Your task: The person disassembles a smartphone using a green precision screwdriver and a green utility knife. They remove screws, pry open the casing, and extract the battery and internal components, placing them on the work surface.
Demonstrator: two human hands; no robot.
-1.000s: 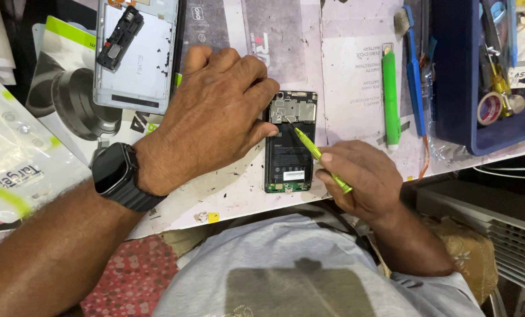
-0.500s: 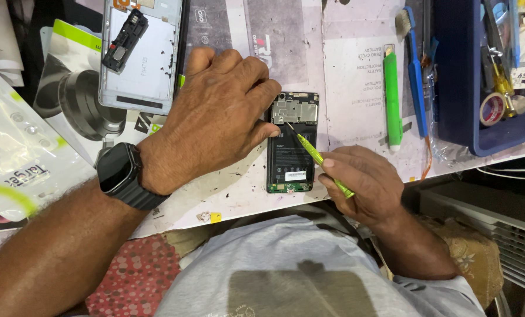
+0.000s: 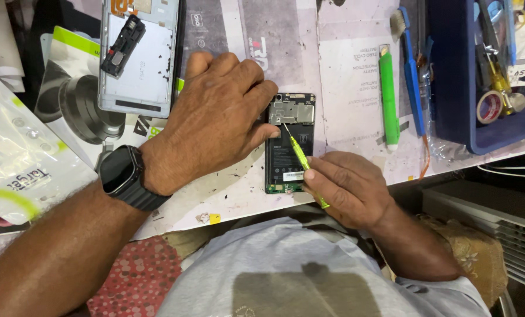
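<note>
An opened phone [image 3: 290, 144] lies near the front edge of the worktable, its battery and metal shield exposed. My left hand [image 3: 215, 120] rests flat beside it, with the thumb and fingers steadying its left side. A black watch [image 3: 124, 176] is on that wrist. My right hand [image 3: 347, 188] grips a thin yellow-green screwdriver [image 3: 300, 155]. Its metal tip touches the upper part of the phone, just below the metal shield.
A detached phone back cover [image 3: 136, 56] lies at the upper left, over printed packaging [image 3: 21, 170]. A green-handled tool [image 3: 388, 100] and a blue brush [image 3: 412, 70] lie to the right. A blue tray [image 3: 450, 76] holds tools and tape.
The screwdriver tip has stayed on the phone's upper part. Both hands keep nearly the same place; the view has shifted slightly.
</note>
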